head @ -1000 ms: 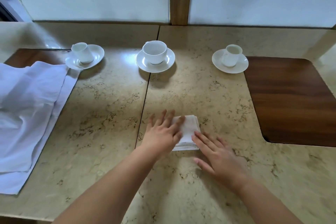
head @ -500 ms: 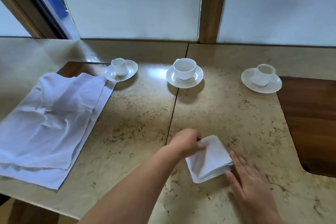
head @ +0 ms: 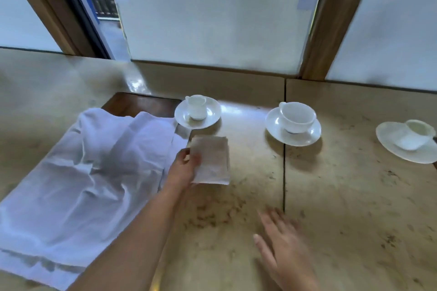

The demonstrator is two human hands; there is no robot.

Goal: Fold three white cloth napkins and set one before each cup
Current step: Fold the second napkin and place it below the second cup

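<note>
My left hand (head: 183,169) grips the left edge of a small folded white napkin (head: 211,160), holding it just in front of the left cup (head: 196,107) on its saucer (head: 211,114). Whether the napkin touches the table I cannot tell. The middle cup (head: 296,117) and the right cup (head: 415,136) stand on their own saucers farther right. Unfolded white napkins (head: 78,179) lie in a rumpled pile on the left. My right hand (head: 287,253) hovers flat and empty over the near part of the table, fingers apart.
The marble table (head: 354,208) has a seam (head: 284,160) running front to back near the middle cup. A dark wood inlay (head: 139,104) shows behind the napkin pile. Frosted window panels and wooden posts stand along the far edge.
My left hand has picked up the folded napkin and carried it left and away, towards the left cup. My right hand has let go and stayed near. The view has swung left and up.
</note>
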